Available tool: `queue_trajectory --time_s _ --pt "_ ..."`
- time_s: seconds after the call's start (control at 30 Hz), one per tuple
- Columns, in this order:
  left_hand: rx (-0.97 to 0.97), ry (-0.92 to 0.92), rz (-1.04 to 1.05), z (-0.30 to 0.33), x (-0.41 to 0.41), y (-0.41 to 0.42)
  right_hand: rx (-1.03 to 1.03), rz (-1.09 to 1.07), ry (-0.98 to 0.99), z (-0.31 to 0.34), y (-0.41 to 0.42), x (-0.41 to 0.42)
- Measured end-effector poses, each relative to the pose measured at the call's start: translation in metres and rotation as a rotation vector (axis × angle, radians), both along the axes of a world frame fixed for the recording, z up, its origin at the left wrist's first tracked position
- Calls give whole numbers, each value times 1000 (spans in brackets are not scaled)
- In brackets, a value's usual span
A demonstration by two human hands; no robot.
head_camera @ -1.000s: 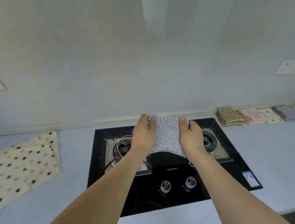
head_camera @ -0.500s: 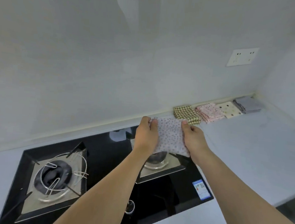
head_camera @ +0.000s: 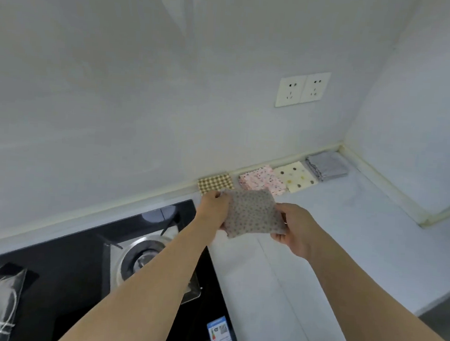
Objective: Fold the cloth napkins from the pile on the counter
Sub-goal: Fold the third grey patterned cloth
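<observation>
Holding a folded dotted napkin (head_camera: pixel 253 213) up over the counter (head_camera: pixel 348 234), the left hand (head_camera: pixel 213 209) grips its left edge and the right hand (head_camera: pixel 294 229) grips its right edge. Four folded napkins (head_camera: pixel 271 178) lie along the wall.

The blue label (head_camera: pixel 222 337) on the black hob (head_camera: pixel 77 253) is too blurred to read.

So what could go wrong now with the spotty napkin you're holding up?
1. Both hands, left and right, hold the folded spotty napkin in the air, so a loose grip might let it fall open.
2. It hangs close to the stove, so if it dropped it might land on the burner.
3. Setting it down carelessly could knock the checked napkin and pink napkin out of their row.
</observation>
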State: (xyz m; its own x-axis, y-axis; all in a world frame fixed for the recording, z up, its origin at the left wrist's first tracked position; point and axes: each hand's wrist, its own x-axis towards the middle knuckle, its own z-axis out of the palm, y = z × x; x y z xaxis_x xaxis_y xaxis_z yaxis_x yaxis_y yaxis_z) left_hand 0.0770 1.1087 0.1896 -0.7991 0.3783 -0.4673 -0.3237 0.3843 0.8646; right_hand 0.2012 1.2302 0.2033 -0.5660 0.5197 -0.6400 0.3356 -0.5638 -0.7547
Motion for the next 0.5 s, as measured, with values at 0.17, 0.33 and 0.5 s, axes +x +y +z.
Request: queue_trajectory --time_s 0.17,0.33,0.5 --pt "122 -177 10 -9 -8 107 -58 -166 4 -17 108 0" --pt "153 -198 36 -29 -31 231 -53 -289 53 -35 229 -21" --pt "158 -233 52 -55 -49 337 6 -401 25 -58 328 -46"
